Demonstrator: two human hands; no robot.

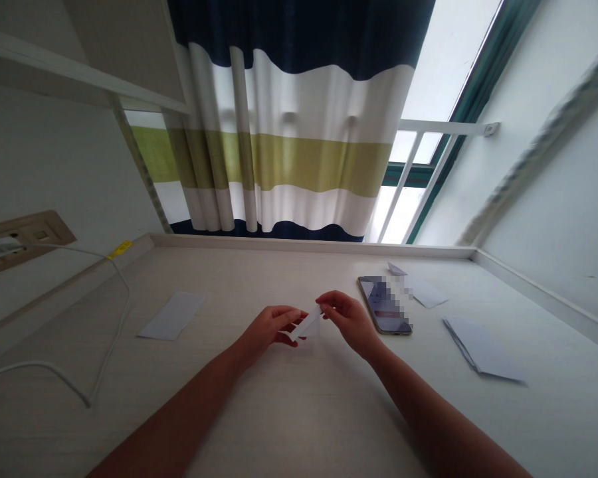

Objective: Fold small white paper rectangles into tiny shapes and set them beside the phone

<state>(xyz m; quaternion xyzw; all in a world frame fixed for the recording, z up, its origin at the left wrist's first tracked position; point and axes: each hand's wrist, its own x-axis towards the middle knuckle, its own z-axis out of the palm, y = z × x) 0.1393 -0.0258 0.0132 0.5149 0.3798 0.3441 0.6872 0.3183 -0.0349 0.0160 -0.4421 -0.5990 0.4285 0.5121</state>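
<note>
Fingers of left hand (269,330) and right hand (349,322) clamp the ends of a paper strip (306,324), open desk (299,425) around.

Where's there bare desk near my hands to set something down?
Bare desk lies between your forearms, and between your left hand and the flat paper slip. A narrower gap separates the phone from the folded papers. Crowded: your right hand, holding the paper strip beside the phone, another paper behind it.
</note>
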